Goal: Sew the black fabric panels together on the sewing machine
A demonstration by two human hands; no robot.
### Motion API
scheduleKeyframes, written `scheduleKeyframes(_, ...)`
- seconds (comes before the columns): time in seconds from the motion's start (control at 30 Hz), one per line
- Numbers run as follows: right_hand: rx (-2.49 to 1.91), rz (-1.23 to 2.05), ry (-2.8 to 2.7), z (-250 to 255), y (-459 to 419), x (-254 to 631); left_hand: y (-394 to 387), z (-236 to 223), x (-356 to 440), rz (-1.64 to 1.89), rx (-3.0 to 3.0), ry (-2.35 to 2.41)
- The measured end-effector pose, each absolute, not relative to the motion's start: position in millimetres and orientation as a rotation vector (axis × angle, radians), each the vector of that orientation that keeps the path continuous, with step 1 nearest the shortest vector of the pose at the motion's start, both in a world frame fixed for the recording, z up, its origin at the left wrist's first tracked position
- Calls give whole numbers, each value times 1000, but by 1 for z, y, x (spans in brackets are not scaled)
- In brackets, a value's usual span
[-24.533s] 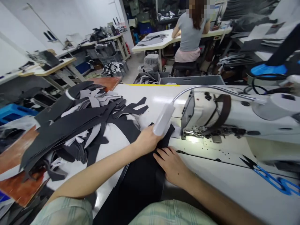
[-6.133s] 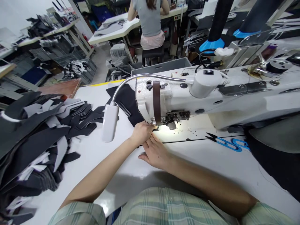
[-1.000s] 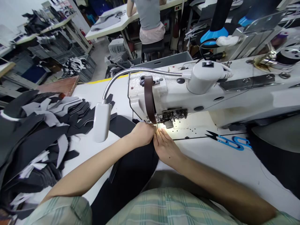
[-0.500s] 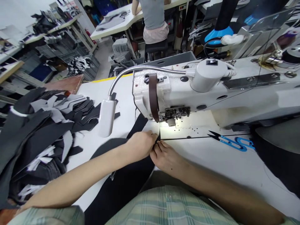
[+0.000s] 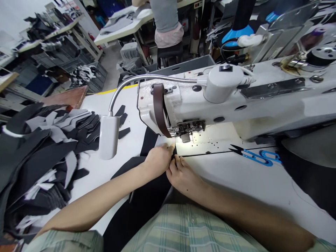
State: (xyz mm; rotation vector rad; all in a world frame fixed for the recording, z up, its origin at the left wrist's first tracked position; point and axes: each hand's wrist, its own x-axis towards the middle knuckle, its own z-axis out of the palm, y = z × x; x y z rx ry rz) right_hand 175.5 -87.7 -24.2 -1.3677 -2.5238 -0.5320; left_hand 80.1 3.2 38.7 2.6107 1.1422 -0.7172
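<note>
A black fabric piece [image 5: 149, 196] runs from my lap up under the head of a white sewing machine [image 5: 181, 101]. A pale grey piece [image 5: 161, 140] lies on it near the needle area. My left hand [image 5: 158, 160] presses on the pale piece and the black fabric, fingers bent together, just in front of the presser foot. Close beside it, my right hand [image 5: 185, 176] pinches the edge of the black fabric between thumb and fingers. The needle itself is hidden behind a brown strap [image 5: 160, 110] and the machine head.
Blue-handled thread snips [image 5: 256, 156] lie right of the hands. A lamp [image 5: 109, 137] on a bent metal neck hangs at left. Heaped black and grey cut pieces [image 5: 44, 150] cover the table's left side. Dark fabric [image 5: 309, 168] lies at right. Another person [image 5: 166, 21] sits beyond the machine.
The view has shifted, so the machine appears farther left. Relative to it, both hands and the black fabric have moved slightly right. Both hands keep their grip.
</note>
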Motion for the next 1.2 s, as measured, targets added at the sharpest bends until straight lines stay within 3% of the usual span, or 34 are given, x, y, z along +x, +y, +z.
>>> scheduleKeyframes(1.2, -1375, -445, -2406, -34, -86, 168, 14, 49, 86, -934, 2628, 1094)
